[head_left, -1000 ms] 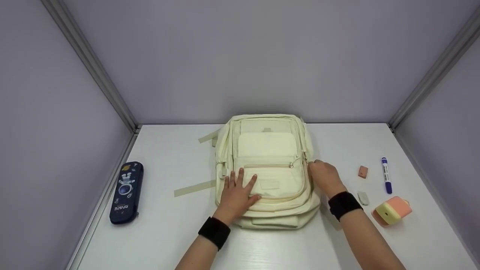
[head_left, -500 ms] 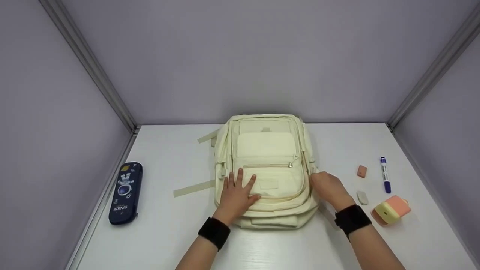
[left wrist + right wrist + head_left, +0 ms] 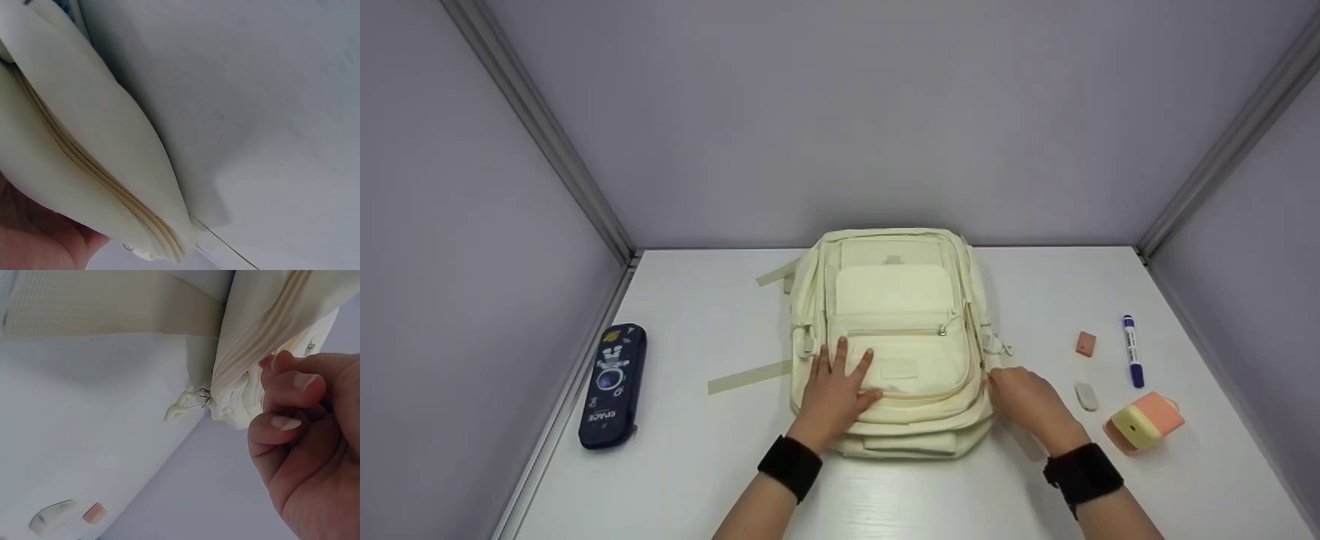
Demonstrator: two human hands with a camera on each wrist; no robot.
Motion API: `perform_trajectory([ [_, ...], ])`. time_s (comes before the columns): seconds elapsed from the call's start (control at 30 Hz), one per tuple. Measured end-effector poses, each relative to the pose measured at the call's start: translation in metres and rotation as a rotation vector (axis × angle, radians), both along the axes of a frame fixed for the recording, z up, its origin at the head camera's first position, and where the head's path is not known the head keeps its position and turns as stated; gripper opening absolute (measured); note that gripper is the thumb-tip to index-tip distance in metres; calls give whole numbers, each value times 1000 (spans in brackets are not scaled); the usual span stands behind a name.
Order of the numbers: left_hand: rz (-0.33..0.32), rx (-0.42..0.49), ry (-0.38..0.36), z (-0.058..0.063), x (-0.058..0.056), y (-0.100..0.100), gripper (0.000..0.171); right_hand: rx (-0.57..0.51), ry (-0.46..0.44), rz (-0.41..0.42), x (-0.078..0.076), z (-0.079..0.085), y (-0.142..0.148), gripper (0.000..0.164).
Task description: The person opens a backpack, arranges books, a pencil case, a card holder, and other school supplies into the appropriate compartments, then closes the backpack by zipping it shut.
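Matt, woven-looking cloth backpack (image 3: 894, 289), smooth, faintly glossy tabletop (image 3: 705, 322), smooth plastic marker (image 3: 1132, 351).

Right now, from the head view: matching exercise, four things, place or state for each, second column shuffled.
Things:
1. Cream fabric backpack
2. Dark blue oblong pencil case
3. Blue-and-white cylindrical marker
4. Person's left hand

Place or state:
A. Right of the small coral-pink block
B. Fingers spread, resting on fabric
C. Mid-table, with item 4 on it
D. Left side of the white table

Pairs: 1-C, 2-D, 3-A, 4-B
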State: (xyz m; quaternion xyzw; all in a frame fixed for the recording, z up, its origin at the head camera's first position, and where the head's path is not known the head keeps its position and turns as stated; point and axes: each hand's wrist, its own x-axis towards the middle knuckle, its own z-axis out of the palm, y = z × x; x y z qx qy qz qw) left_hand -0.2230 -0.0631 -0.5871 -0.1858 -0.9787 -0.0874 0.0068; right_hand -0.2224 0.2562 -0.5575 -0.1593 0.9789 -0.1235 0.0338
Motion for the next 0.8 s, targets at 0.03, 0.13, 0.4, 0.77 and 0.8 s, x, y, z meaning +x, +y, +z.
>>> perform_trajectory([
  [0.03,0,7,-4,0,0,0,69,-2,-8,-3,2,0,0,20],
  [0.13,3,30,-18,-1,0,1,69,-11,-13,-15,8,1,0,21],
  [0.4,27,91,-56,2,2,5,70,-75,-12,25,23,3,-6,31],
  [0.77,38,82,-77,4,-5,9,70,-92,-56,1,11,-9,-10,33],
  [0.8,42,83,-78,4,-6,10,70,-86,-50,-2,8,-9,-10,32],
])
